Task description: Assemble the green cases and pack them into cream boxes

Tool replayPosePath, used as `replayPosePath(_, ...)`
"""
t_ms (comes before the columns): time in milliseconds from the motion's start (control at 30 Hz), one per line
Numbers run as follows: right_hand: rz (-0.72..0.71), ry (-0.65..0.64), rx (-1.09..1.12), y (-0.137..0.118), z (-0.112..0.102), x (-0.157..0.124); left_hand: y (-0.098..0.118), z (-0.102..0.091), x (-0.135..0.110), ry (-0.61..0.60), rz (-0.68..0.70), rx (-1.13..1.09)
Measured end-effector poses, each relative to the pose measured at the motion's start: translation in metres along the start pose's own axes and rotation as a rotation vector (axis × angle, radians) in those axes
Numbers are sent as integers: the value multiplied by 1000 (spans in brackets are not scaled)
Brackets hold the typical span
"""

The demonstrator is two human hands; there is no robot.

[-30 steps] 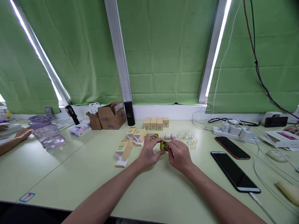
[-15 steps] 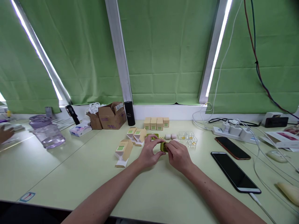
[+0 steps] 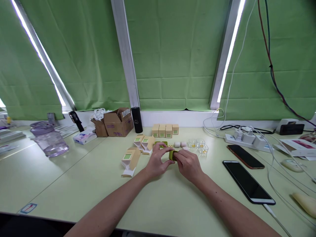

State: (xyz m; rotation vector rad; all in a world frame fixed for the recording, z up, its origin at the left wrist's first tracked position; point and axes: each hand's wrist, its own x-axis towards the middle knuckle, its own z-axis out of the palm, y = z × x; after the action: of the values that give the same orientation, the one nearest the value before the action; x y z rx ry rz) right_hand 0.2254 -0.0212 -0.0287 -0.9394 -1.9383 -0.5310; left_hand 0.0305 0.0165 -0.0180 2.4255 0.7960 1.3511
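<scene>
In the middle of the table, my left hand [image 3: 158,162] grips a small olive-green case [image 3: 171,155] between thumb and fingers. The fingers of my right hand [image 3: 189,163] are pinched together at the right side of that case and cover part of it. Just behind my left hand lies another olive-green piece [image 3: 163,144]. Beyond the hands are small white cylinders [image 3: 177,144] and several clear plastic cups [image 3: 201,143] with gold-coloured bits inside. To the left, opened cream boxes [image 3: 131,158] with green labels lie on their sides.
Closed cream boxes [image 3: 162,131] stand in a row at the back. A cardboard box [image 3: 118,122], a black cylinder [image 3: 137,119] and a lilac jug [image 3: 49,140] are on the left. Two phones [image 3: 248,181], a power strip [image 3: 247,140] and loose cables lie on the right.
Another person's hand at the far left edge has gone out of view. The olive-green case has turned slightly between my hands, which otherwise stay in place.
</scene>
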Motion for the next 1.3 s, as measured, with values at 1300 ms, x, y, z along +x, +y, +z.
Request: replayPosePath(1300,205,-45,350,5,8,-6,5,0,5,66,-41,15)
